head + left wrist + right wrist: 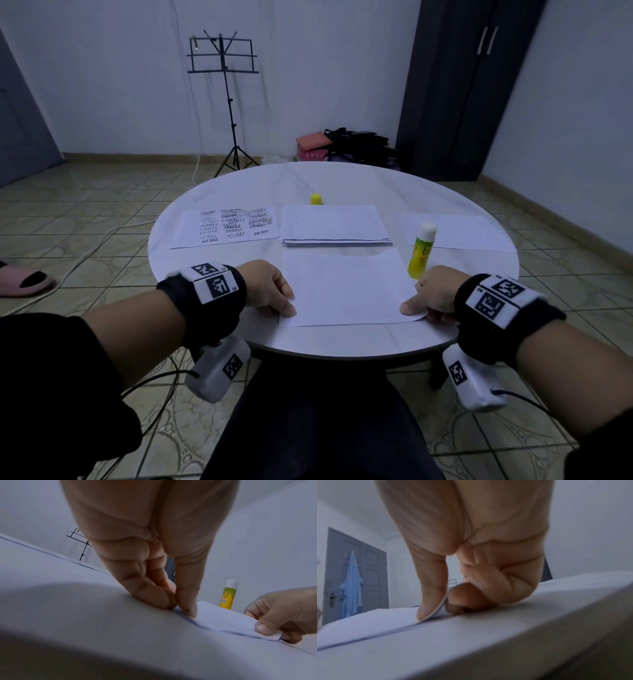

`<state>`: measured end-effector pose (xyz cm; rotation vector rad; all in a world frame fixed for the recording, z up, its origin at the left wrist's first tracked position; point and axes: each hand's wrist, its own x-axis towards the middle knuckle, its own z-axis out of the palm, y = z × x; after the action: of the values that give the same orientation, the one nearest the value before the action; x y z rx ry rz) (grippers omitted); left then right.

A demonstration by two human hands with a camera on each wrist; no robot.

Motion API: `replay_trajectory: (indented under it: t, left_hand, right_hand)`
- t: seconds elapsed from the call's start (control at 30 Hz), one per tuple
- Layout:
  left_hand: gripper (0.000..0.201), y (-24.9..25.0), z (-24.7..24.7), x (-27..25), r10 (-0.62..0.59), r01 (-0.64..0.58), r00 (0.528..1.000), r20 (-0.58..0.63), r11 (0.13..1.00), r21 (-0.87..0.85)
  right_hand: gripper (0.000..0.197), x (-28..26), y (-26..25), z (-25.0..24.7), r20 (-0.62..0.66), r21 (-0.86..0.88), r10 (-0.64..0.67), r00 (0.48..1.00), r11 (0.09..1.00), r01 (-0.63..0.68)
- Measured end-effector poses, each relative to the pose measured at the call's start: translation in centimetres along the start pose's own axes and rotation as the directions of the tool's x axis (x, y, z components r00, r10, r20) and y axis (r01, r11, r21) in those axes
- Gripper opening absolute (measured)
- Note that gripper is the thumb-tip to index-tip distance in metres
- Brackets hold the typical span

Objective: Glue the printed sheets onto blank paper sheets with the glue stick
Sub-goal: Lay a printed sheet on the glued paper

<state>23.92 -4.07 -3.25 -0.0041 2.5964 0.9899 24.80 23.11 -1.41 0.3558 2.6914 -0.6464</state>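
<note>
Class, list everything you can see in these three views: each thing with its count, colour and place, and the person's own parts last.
Table: one, white, round, centre.
Near sheet: white, near table edge; both near corners pinched.
Paper stack: one, white, behind the near sheet.
Printed sheets: white with black text, left on table.
Far-right sheet: one, white, right on table.
Glue stick: one, yellow, uncapped, upright beside near sheet.
Cap: one, yellow, behind stack.
Music stand: one, black, by wall.
Wardrobe: one, dark, right corner.
Slipper: one, pink, floor left.
Left hand: pinches left corner.
Right hand: pinches right corner.
</note>
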Motion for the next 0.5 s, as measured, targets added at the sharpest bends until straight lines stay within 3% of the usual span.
replay_trajectory:
  t: [0.3,0.43,0.5]
  left_hand:
    - [0.023,-0.25,-0.02,0.50,0.002,-0.002,1.000,-0.001,1.000,0.029]
    - [0.025,-0.29,0.03,0.82,0.003,-0.004,1.000,0.009,0.999,0.052]
    - [0.031,-0.14,-0.05,0.90,0.001,-0.002,1.000,0.018,0.998,0.068]
  right_hand:
    - [0.043,0.42,0.43,0.15,0.007,0.014,-0.016,1.000,1.000,0.016]
    - [0.031,0.21,0.22,0.28,-0.013,-0.035,-0.045,0.999,0.998,0.044]
    - [0.043,-0.03,0.45,0.21,-0.041,-0.044,-0.063,0.997,0.997,0.061]
